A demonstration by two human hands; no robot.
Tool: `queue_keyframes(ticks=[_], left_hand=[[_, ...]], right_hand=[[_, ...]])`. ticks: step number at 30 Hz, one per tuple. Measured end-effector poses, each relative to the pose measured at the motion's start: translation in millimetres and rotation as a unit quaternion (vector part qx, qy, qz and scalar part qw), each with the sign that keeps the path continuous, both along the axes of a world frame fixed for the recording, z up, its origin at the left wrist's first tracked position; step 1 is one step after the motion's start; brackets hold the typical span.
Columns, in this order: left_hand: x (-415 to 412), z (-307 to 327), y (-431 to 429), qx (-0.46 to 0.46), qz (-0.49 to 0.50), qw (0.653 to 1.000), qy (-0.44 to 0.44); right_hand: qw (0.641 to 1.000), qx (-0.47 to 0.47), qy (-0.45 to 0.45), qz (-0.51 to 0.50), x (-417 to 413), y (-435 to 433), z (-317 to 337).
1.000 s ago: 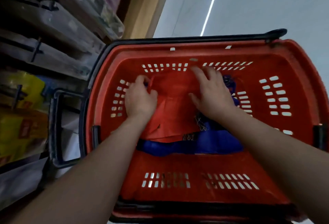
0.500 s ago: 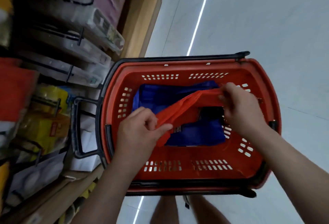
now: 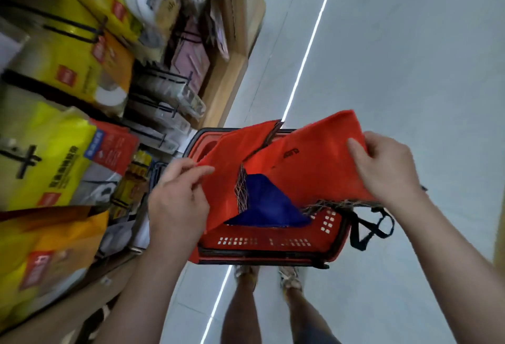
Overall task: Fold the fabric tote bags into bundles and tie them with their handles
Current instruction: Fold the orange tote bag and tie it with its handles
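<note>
floor (image 3: 410,70): spreading pale grey under and to the right of the basket, carrying a thin bright stripe (image 3: 308,51) running past the basket's far and near ends.
shelving (image 3: 68,152): standing just left of the basket, holding yellow and red packets on black hooks; blurred, print unreadable.
basket (image 3: 273,245): sitting low on the floor; red, black rim, slotted near wall showing; far half being covered by the red bag.
red tote bag (image 3: 314,163): being held up, spread out above the basket, not yet folded; sagging in the middle and opening a gap down into the basket; small dark print on the right panel, too small to read; dark-and-tan patterned strip showing along the inner and lower edges.
blue tote bag (image 3: 267,207): lying flat inside the basket, showing through the gap under the red bag.
left hand (image 3: 177,201): pinching the red bag's left edge between thumb and fingers, above the basket's left wall.
right hand (image 3: 388,169): gripping the red bag's right edge, thumb on top, fingers curling underneath, above the basket's right wall.
hands: being kept well apart, each clamped on an opposite edge of the red bag.
black handle loop (image 3: 374,229): dangling below the right hand, just outside the basket's right wall.
feet (image 3: 246,272): standing just behind the basket's near wall; footwear too blurred to tell.
</note>
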State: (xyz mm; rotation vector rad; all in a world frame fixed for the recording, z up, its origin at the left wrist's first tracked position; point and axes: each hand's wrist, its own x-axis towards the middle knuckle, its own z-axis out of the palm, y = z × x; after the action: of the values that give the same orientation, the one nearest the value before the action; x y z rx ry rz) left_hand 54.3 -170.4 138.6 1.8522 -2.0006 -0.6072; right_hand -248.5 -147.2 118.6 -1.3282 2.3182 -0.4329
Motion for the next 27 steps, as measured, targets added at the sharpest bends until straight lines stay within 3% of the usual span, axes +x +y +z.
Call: queue_keyframes(ticks=[4,8,10,12,14,18,21,24,27], left_hand=[[-4,61,29,-0.044,0.034,0.997,-0.055],[-4,108,69,-0.075,0.072,0.994,-0.033],[-2,128,88,-0.068,0.113,0.991,0.008],[0,146,104,-0.058,0.159,0.984,0.058],[2,163,119,-0.065,0.166,0.979,0.094],[15,199,151,-0.110,0.111,0.985,0.076],[29,227,176,-0.137,0.102,0.981,0.089],[44,253,203,-0.158,0.118,0.974,0.112],[67,271,234,-0.158,0.167,0.970,0.076]], right_hand=[[0.987,0.085,-0.036,0.128,42,25,-14],[0.970,0.150,-0.125,0.142,66,46,-1],[0.958,0.112,-0.233,0.125,79,54,28],[0.908,0.095,-0.389,0.123,98,63,71],[0.872,0.088,-0.450,0.173,115,69,110],[0.881,-0.048,-0.296,0.365,135,67,162],[0.865,-0.106,-0.189,0.452,157,56,196],[0.829,-0.166,-0.184,0.501,184,48,224],[0.811,-0.119,-0.235,0.523,213,60,244]])
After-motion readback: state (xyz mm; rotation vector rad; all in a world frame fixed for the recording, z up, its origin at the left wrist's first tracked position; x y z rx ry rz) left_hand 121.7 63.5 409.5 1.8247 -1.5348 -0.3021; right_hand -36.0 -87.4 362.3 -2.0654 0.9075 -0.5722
